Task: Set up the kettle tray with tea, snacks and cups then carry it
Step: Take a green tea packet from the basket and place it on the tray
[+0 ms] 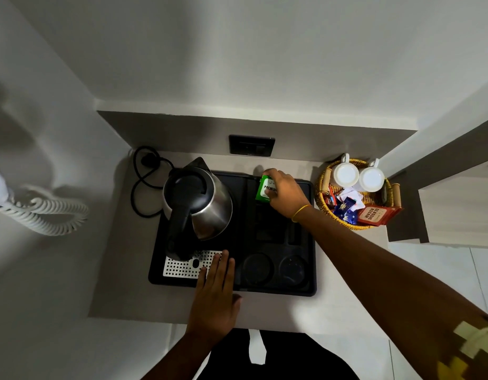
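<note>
**Green tea packet held over the far slot of the kettle tray**

Nearest the camera, the left hand lies flat with fingers spread, palm down on the counter, its fingertips reaching over the front edge of the black tray onto the perforated metal grille. It grips nothing.

Farther out, the right hand, a yellow band round the wrist, is closed on a green tea packet printed with the word "PREMIUM". The packet stands on edge at the far end of the tray's right half, over a narrow compartment. Whether its lower edge already touches the tray floor cannot be told, since the hand covers part of it.

On the tray's left half stands a steel kettle with a black lid and handle, just behind the grille. Two round cup recesses in the front right of the tray are bare. A black cord loops on the counter to the left of the kettle, and a dark wall socket sits behind the tray.

To the right of the tray, apart from it, a woven basket holds two white cups turned upside down at its far side, a red packet marked "CLASSIC ASSAM", blue sachets and other small wrappers. A coiled white cord hangs at the far left.
</note>
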